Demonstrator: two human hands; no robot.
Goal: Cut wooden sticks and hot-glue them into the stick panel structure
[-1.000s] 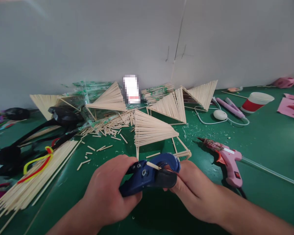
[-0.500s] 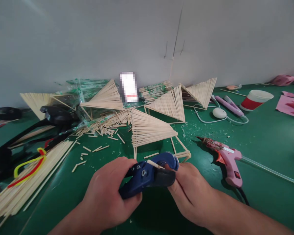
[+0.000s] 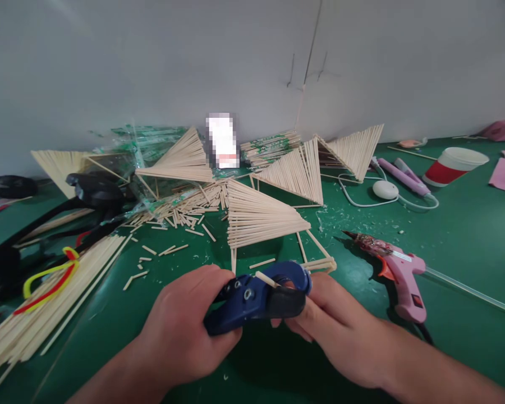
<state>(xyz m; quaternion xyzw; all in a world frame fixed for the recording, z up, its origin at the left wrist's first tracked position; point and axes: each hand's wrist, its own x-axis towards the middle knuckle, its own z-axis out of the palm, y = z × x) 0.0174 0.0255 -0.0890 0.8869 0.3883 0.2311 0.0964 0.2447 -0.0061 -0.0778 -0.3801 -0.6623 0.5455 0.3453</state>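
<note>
My left hand (image 3: pixel 189 322) is wrapped round the handles of a blue hand cutter (image 3: pixel 235 315), a curved-jawed tool with a dark blade. A thin wooden stick (image 3: pixel 266 279) lies across between the jaws, its short end poking out on the far side. Behind the jaws, my right hand (image 3: pixel 334 322) is closed in a pinch on the stick; its fingertips are partly covered by the cutter. Just beyond the tool stands a fan-shaped frame of glued sticks (image 3: pixel 263 219) on thin stick legs.
More stick fans (image 3: pixel 294 171) stand at the back near the wall. Cut stick pieces (image 3: pixel 189 210) are scattered left of centre, with long sticks (image 3: pixel 67 297) nearer. A pink glue gun (image 3: pixel 398 266) lies right, below a paper cup (image 3: pixel 454 166). Black straps (image 3: pixel 95 196) lie left.
The view has shifted slightly, so the tabletop things sit a little higher. My right hand has turned a bit and its lower fingers show under the blade. The left hand keeps its grip.
</note>
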